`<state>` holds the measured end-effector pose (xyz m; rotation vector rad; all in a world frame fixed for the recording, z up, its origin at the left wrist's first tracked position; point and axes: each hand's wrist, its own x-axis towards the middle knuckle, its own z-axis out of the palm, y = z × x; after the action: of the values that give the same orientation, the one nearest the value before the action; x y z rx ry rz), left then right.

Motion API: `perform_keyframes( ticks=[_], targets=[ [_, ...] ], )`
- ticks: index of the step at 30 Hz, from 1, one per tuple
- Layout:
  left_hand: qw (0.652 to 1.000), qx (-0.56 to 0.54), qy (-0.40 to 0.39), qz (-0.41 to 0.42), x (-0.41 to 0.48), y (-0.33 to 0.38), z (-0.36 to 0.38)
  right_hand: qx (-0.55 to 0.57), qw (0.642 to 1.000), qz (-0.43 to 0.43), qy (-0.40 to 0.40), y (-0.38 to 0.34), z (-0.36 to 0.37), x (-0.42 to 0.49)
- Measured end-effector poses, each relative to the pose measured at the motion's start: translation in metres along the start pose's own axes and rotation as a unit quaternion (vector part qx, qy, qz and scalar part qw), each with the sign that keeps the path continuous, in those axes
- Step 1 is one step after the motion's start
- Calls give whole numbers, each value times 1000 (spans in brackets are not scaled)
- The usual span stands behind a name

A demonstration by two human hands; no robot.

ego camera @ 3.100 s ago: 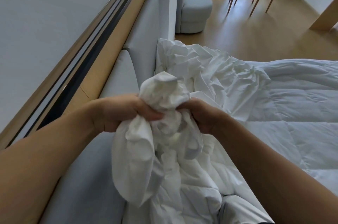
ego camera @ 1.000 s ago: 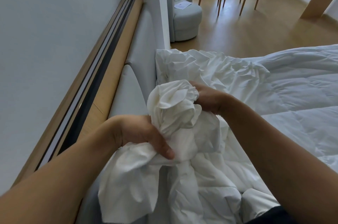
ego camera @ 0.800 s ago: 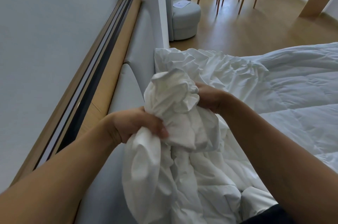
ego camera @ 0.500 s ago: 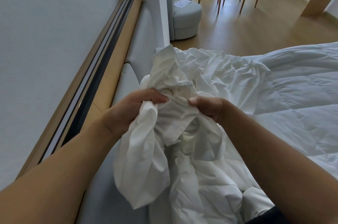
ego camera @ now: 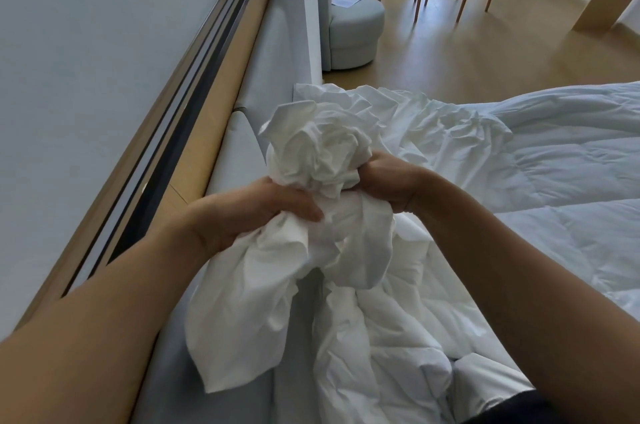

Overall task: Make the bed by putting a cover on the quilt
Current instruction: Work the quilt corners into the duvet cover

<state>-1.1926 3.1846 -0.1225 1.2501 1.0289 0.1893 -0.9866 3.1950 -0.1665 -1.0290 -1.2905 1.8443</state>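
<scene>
Both hands are gripping a bunched white cover (ego camera: 318, 149) above the head end of the bed. The left hand (ego camera: 249, 212) is clamping a gathered fold from the left side, thumb lying across the cloth and fingers curled beneath. A loose flap of the cover is hanging below it, over the grey padded headboard (ego camera: 249, 132). The right hand (ego camera: 388, 181) is clenching the crumpled mass from the right, its fingers buried in the fabric. The two hands are sitting close together, with only the wad of cloth between them. The top of the bundle is rising above both hands in a rosette of creases. More of the cover is trailing down toward the person and back along the headboard in wrinkled folds. The quilt (ego camera: 571, 181), white with stitched panels, is lying spread over the bed to the right, its near edge touching the crumpled cover. Whether a corner of the quilt is inside the gripped bundle cannot be told, as the cloth is hiding it. Beyond the bed, a grey armchair (ego camera: 353, 28) is standing on the wooden floor (ego camera: 485, 49) with a sheet of paper (ego camera: 348, 0) on its seat.
</scene>
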Motion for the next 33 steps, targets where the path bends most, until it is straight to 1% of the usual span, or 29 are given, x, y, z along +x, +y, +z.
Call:
perform_keyframes(
  ticks=[2,5,7,9,11,13,15,17,20,22,25,27,30,31,33],
  targets=[
    [998,35,-40,-39,-3,0,1,-9,1000,4,11,0,3,-2],
    [991,74,-68,-92,-9,-2,3,-30,999,6,15,3,5,-5],
    [993,56,-67,-78,-10,-3,4,-19,1000,8,3,4,3,-5],
    [998,-3,-44,-42,-5,-4,-2,8,999,18,-25,3,0,-6],
    [997,-68,-31,-13,0,-4,-8,14,994,59,-88,1,-3,-8],
    [993,-111,-27,6,1,-3,-7,-22,985,100,-140,1,-4,-11],
    [992,-123,-8,18,0,-1,-5,-85,978,117,-153,3,-5,-11],
    [992,-126,5,30,-1,-1,-7,-130,977,114,-128,6,-4,-9],
    [992,-121,18,25,-3,2,-7,-146,981,108,-62,8,-7,-5],
    [994,-107,18,7,-2,3,-3,-129,988,87,-13,7,-11,-6],
    [998,-60,-7,-4,3,0,1,-70,995,54,41,5,-15,-6],
    [998,-46,-31,-41,5,-4,1,-39,997,41,42,6,-15,-8],
    [992,-9,-84,-93,1,-9,7,-40,998,40,31,8,-15,-11],
    [992,0,-89,-91,1,-11,9,-41,998,44,32,9,-15,-11],
    [995,4,-73,-64,2,-14,12,-17,998,46,42,10,-18,-10]
  ],
)
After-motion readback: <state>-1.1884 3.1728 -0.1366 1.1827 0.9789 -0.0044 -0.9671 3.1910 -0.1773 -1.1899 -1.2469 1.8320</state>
